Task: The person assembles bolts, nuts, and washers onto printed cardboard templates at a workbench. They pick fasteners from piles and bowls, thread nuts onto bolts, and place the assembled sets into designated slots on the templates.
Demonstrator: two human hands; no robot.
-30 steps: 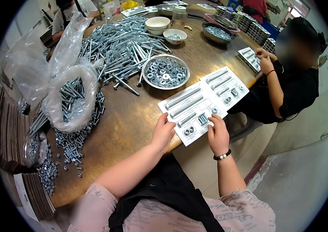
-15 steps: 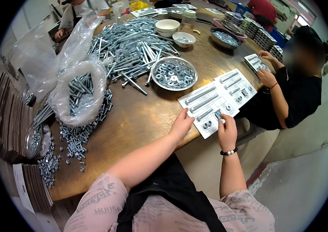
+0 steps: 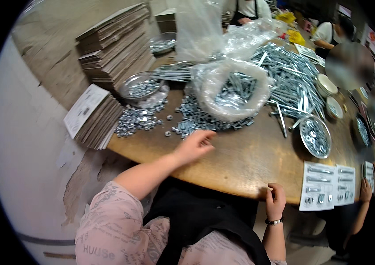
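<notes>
Over the table's near edge, my left hand (image 3: 195, 147) reaches with fingers apart and slightly bent, holding nothing I can see. Just beyond its fingertips lies a heap of small bolts (image 3: 189, 117), partly beneath a clear plastic bag (image 3: 214, 108) with more bolts in it. At the front edge of the table, my right hand (image 3: 276, 201) is closed, its fingers curled; whatever may be inside is hidden. Right of that hand, a white card (image 3: 306, 190) with bolts, nuts and washers mounted on it lies beside a second such card (image 3: 350, 190).
Loose nuts (image 3: 138, 120) lie at the left, by a metal bowl (image 3: 123, 90) and stacked cardboard (image 3: 103, 128). Long bolts (image 3: 291, 84) are piled at the back, with a bowl of washers (image 3: 314, 137) nearer. A co-worker's hands (image 3: 366, 187) hold a card at the far right.
The view has swung left. Both my hands have come off the card, which stays on the table. My left hand has moved left to the small bolts; my right has drawn back to the edge.
</notes>
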